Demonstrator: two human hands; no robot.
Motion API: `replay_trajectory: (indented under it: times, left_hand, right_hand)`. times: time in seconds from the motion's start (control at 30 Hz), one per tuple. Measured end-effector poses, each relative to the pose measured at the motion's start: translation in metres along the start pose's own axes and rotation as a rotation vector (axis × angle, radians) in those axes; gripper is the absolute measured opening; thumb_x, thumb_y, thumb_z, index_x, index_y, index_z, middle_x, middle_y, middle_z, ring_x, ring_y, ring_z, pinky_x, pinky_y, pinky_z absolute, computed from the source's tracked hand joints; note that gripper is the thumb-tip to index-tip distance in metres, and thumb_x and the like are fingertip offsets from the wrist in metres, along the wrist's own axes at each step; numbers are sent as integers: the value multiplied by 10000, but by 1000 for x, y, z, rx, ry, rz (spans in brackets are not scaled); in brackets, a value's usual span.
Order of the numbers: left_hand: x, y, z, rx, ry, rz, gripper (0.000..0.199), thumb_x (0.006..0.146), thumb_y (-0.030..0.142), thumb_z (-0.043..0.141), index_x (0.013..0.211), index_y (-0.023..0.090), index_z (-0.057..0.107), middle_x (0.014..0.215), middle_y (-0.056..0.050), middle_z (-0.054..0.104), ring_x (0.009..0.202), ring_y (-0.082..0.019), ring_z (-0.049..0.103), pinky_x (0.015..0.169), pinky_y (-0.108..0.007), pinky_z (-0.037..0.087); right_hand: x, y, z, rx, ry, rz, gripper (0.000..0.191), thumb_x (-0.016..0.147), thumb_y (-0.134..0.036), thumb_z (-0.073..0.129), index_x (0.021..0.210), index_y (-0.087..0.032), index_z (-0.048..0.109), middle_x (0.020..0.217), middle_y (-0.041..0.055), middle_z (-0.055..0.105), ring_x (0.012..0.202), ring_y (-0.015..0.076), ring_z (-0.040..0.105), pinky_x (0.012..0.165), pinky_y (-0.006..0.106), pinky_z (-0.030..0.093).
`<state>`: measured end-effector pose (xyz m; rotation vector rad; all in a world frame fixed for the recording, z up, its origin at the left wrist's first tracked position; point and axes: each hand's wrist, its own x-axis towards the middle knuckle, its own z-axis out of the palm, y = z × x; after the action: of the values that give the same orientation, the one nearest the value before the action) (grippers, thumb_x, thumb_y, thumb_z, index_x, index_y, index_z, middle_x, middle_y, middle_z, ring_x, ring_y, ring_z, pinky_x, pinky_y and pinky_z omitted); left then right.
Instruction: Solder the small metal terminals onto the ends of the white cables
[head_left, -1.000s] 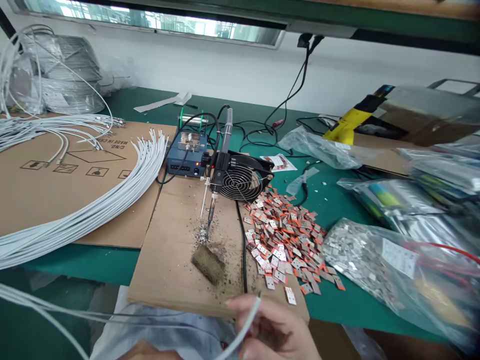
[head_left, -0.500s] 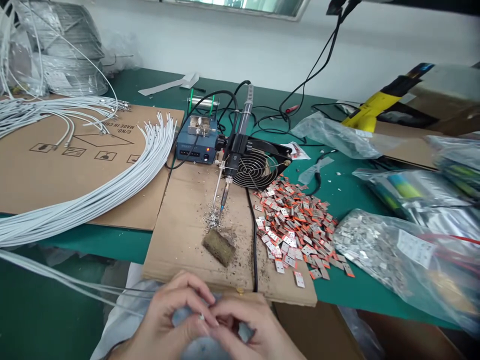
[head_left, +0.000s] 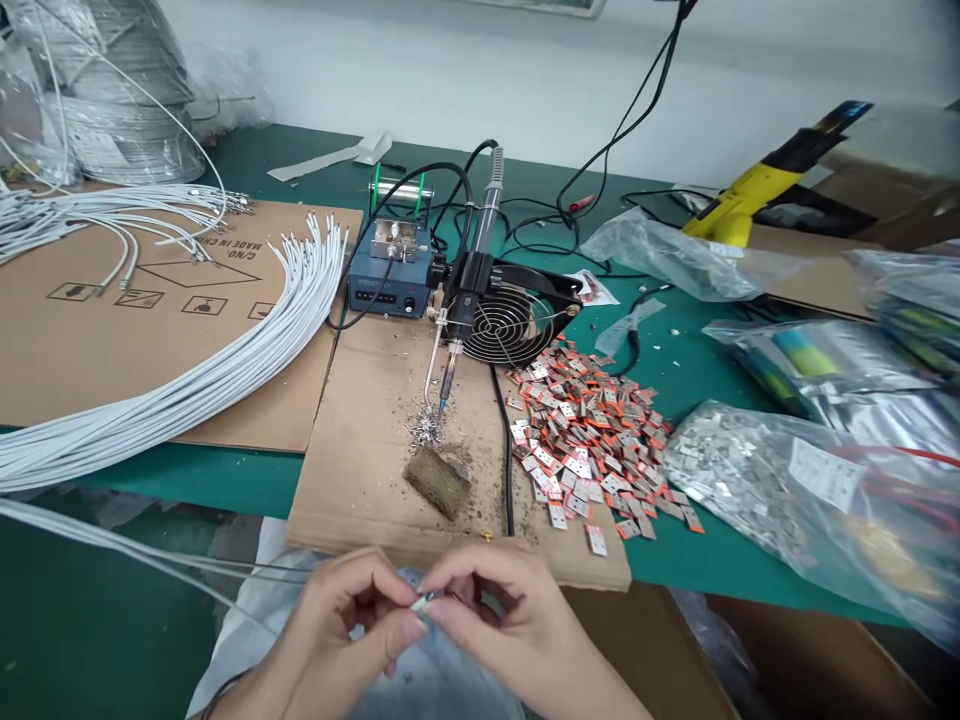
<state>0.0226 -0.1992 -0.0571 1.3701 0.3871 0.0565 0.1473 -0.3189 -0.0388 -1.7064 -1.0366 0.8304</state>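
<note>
My left hand point(head_left: 349, 625) and my right hand point(head_left: 501, 607) meet in front of the cardboard's near edge. Between their fingertips is the tip of a white cable point(head_left: 421, 603), pinched from both sides. Several white cables point(head_left: 150, 541) come in from the left and pass behind my left wrist. Past my hands lies a brown sponge block point(head_left: 437, 482). Above it a soldering iron point(head_left: 466, 300) is clamped in a stand, its tip pointing down beside a thin bent tube point(head_left: 433, 368) and a scatter of solder bits point(head_left: 426, 428).
A blue solder feeder point(head_left: 386, 280) and a round fan point(head_left: 510, 322) stand behind. Small metal plates with orange edges point(head_left: 589, 440) are heaped at right, beside a bag of metal pieces point(head_left: 739, 470). A thick white cable bundle point(head_left: 225, 375) lies left. A yellow heat gun point(head_left: 742, 205) is far right.
My fingers have shifted on the cable tip, and more of it shows between them. My hands have opened out slightly from each other. The view has tilted down a little.
</note>
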Motion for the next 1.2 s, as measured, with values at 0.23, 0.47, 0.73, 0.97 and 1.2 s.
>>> replay_trajectory:
  times: [0.23, 0.47, 0.73, 0.97, 1.2]
  left_hand:
    - [-4, 2, -2, 174, 44, 172, 219, 800, 303, 595, 695, 111, 586, 605, -11, 522, 486, -56, 519, 472, -132, 386]
    - [-7, 2, -1, -39, 2, -19, 411, 825, 496, 500, 742, 105, 598, 581, -31, 580, 452, -82, 558, 465, -154, 413]
    - [-2, 6, -6, 307, -19, 179, 317, 900, 316, 429, 698, 115, 568, 511, -28, 559, 463, -90, 550, 490, -157, 403]
    - [2, 5, -10, 418, -32, 375, 222, 893, 182, 433, 717, 125, 555, 536, -6, 531, 478, -64, 512, 507, -143, 378]
    - [2, 15, -16, 646, -2, 589, 94, 834, 79, 505, 796, 138, 567, 664, -22, 549, 587, -82, 503, 538, -171, 362]
  right_hand:
    - [-2, 6, -6, 384, 62, 13, 243, 795, -284, 573, 620, -139, 489, 472, -35, 437, 392, 42, 335, 382, 162, 249]
    - [-1, -1, -5, 29, 85, -174, 141, 795, -149, 550, 817, -139, 688, 543, 18, 561, 482, 84, 457, 440, 189, 329]
    - [1, -9, -3, -50, 57, -256, 188, 794, -140, 526, 793, -119, 712, 511, 33, 566, 447, 83, 435, 424, 198, 316]
    - [4, -12, -4, 27, 77, -259, 176, 752, -116, 537, 732, -126, 711, 467, 17, 513, 429, 74, 398, 410, 194, 293]
    - [8, 18, 14, 864, -125, 131, 129, 689, -275, 684, 747, -160, 694, 501, -20, 505, 325, 15, 321, 320, 122, 256]
